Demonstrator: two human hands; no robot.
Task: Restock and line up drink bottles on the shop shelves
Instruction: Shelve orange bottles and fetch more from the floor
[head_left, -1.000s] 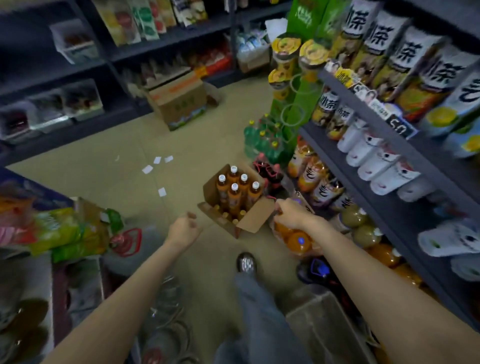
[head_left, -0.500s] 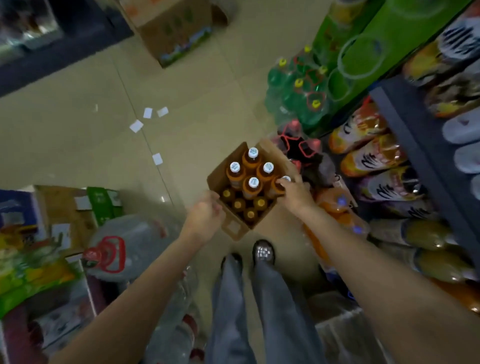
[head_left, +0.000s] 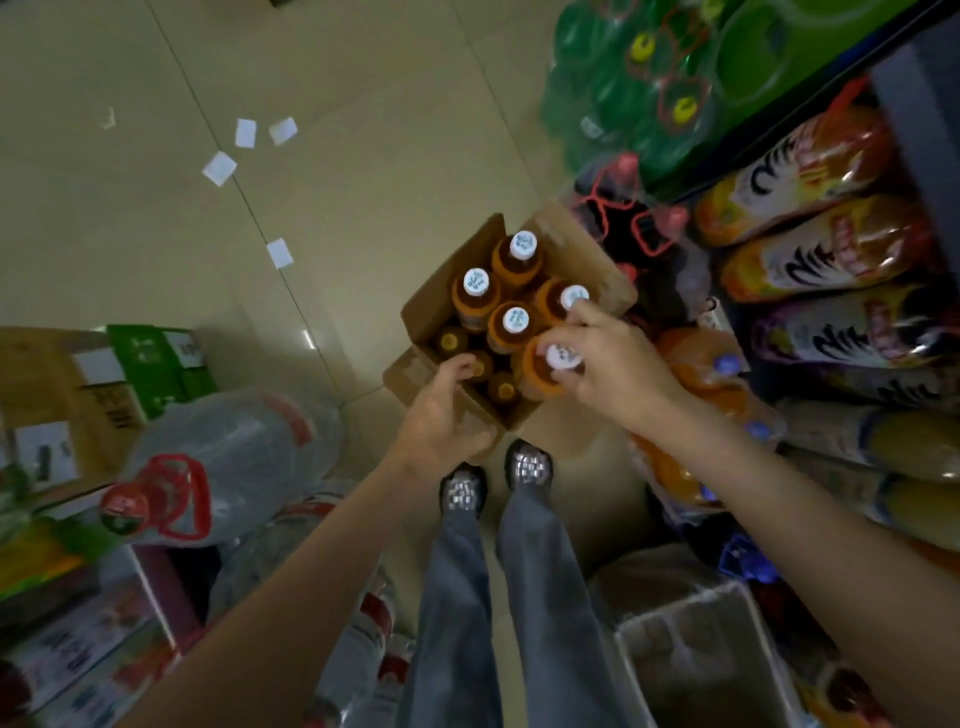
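An open cardboard box stands on the floor in front of my feet. It holds several orange drink bottles with white caps, such as one at the far end, plus lower bottles with yellow caps. My right hand grips the neck of a white-capped bottle at the box's near right corner, with a finger touching a second cap. My left hand rests over the box's near rim, fingers curled on its edge. Shelves on the right hold lying drink bottles.
Large clear water jugs with red handles lie at the left beside cardboard boxes. Packs of green bottles and dark bottles stand beyond the box. Paper scraps dot the tiled floor. A lined bin is at lower right.
My head tilted down over the box. My right hand went from the shelf side to the bottle tops and closed on one. My left hand reached the box's near rim.
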